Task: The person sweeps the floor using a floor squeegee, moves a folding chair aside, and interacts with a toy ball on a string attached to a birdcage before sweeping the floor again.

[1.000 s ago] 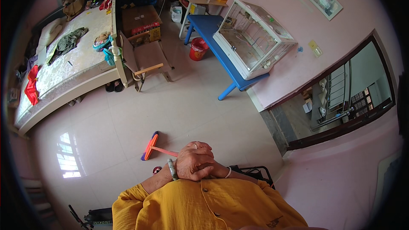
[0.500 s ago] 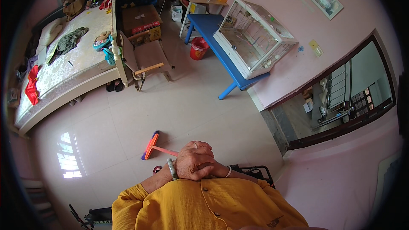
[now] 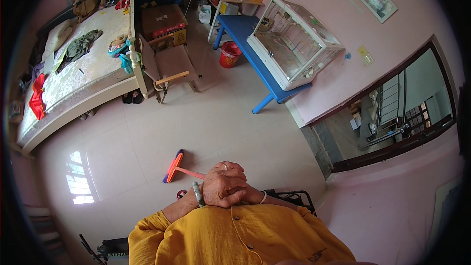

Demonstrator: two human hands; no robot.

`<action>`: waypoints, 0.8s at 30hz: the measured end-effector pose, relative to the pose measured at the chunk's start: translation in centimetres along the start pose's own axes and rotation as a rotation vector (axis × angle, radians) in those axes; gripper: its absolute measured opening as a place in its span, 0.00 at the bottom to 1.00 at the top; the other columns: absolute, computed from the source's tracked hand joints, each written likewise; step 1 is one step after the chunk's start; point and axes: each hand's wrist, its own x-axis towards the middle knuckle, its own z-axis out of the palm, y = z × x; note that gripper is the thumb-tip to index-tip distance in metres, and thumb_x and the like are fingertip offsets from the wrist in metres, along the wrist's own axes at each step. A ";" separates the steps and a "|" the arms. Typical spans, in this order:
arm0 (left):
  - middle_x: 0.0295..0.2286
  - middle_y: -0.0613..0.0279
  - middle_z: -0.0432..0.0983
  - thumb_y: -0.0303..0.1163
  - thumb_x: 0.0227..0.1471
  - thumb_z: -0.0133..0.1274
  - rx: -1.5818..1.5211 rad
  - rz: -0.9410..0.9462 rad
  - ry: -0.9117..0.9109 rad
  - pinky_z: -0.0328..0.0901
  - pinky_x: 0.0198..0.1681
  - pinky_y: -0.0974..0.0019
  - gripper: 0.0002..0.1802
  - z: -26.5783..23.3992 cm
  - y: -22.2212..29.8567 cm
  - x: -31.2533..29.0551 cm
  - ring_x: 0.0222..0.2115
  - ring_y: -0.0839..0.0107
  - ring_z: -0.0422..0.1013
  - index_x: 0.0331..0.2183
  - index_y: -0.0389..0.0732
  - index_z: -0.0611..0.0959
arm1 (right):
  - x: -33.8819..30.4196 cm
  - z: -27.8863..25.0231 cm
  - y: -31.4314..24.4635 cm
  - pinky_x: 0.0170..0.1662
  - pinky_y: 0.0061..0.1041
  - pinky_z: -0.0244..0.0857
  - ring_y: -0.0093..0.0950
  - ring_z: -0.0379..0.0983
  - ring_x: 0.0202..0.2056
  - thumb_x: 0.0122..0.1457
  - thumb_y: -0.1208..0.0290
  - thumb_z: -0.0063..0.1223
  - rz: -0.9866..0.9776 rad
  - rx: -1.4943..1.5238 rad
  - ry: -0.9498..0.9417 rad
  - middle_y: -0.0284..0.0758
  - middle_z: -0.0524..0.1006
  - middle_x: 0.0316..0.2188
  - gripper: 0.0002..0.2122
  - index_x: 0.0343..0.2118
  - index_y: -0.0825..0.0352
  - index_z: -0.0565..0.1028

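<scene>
My left hand (image 3: 218, 186), with a jade-like bangle at its wrist and a ring on one finger, is folded over my right hand (image 3: 251, 195) in front of my yellow shirt. The left fingers are closed round the right hand. Most of the right hand is covered, and a pale band circles its wrist. A broom (image 3: 172, 166) with an orange head and purple bristles stands on the tiled floor. Its pinkish handle rises to my hands and disappears beneath them; the right fingers' hold on it is hidden.
A bed (image 3: 78, 64) strewn with clothes fills the left, beside a folding chair (image 3: 169, 64). A white cage (image 3: 294, 44) rests on a blue table (image 3: 235, 29), near a red bucket (image 3: 228, 55). A doorway (image 3: 387, 113) lies to the right. A black-framed object (image 3: 299, 196) shows behind my right arm.
</scene>
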 end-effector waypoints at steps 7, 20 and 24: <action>0.27 0.63 0.75 0.31 0.36 0.56 -0.005 0.000 -0.001 0.62 0.43 0.60 0.09 0.0 -0.1 -0.1 0.37 0.62 0.71 0.25 0.39 0.81 | -0.4 -0.5 0.2 0.60 0.22 0.49 0.22 0.47 0.59 0.62 0.65 0.36 0.111 0.054 -0.093 0.36 0.53 0.55 0.24 0.58 0.66 0.45; 0.27 0.63 0.75 0.31 0.36 0.56 0.007 0.003 -0.005 0.62 0.43 0.60 0.08 0.0 0.0 -0.2 0.36 0.62 0.71 0.25 0.40 0.81 | -0.2 0.1 -1.8 0.59 0.23 0.52 0.24 0.50 0.58 0.63 0.63 0.34 0.226 0.110 -0.031 0.36 0.54 0.56 0.24 0.58 0.64 0.46; 0.27 0.63 0.75 0.31 0.36 0.56 0.007 0.009 0.002 0.62 0.43 0.60 0.08 0.1 0.0 -0.3 0.36 0.62 0.71 0.25 0.40 0.81 | -0.6 0.2 -2.0 0.60 0.24 0.47 0.25 0.47 0.58 0.59 0.66 0.44 0.365 0.313 -0.025 0.35 0.53 0.54 0.26 0.57 0.64 0.49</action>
